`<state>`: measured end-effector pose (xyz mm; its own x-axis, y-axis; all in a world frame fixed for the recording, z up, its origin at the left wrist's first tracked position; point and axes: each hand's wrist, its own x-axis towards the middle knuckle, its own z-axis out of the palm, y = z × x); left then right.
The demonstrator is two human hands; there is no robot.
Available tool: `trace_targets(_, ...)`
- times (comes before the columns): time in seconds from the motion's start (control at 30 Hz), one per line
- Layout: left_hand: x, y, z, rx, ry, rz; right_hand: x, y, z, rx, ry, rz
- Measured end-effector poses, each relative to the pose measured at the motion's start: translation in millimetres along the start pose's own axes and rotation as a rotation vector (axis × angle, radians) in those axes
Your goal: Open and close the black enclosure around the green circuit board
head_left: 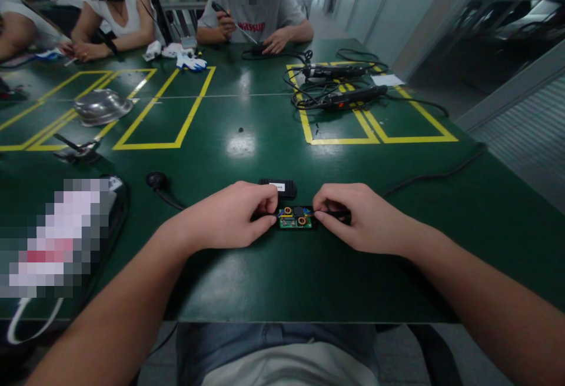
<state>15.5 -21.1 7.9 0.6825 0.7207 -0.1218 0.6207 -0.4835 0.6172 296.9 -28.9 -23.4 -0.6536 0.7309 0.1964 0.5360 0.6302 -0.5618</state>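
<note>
A small green circuit board [289, 223] with copper coils and coloured wires lies in a black case on the table in front of me. At its left end, my left hand [236, 212] is closed in a pinch on a black cable, mostly hidden by the fingers. On the opposite end, the thumb and fingers of my right hand [366, 218] pinch another black cable [339, 215] where it meets the board. Just behind the board rests a ribbed black cover [286, 189] with a white label. A black power plug [156, 181] lies left, its cord running under my left hand.
Corded black electric screwdrivers [353, 96] lie tangled inside yellow tape at the back right. A metal bowl [101, 106] and a dark metal object [79, 149] are at left, beyond a blurred-out item [62, 227]. A co-worker [256, 15] sits opposite, holding a tool.
</note>
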Motion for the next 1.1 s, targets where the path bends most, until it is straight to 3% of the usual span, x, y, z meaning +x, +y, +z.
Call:
trace_targets(0.47,0,-9,-3.1,0.044,-0.006,-0.015,2,2,-5,-0.009,-0.105,0.067)
trace_targets(0.53,0,-11,-1.8,0.102,0.031,0.039,2,3,-4,-0.034,-0.088,0.044)
trace_targets(0.63,3,-14,4.0,0.187,0.175,0.128,1,6,-2,-0.089,-0.034,0.012)
trace_targets(0.73,9,-19,12.3,0.237,0.31,0.102,0,8,0,-0.098,-0.02,0.009)
trace_targets(0.93,15,-25,17.6,0.281,0.258,-0.029,-2,6,2,-0.027,-0.024,0.032)
trace_targets(1.1,7,-14,13.3,0.168,0.31,0.1,-3,7,3,-0.005,-0.002,0.054)
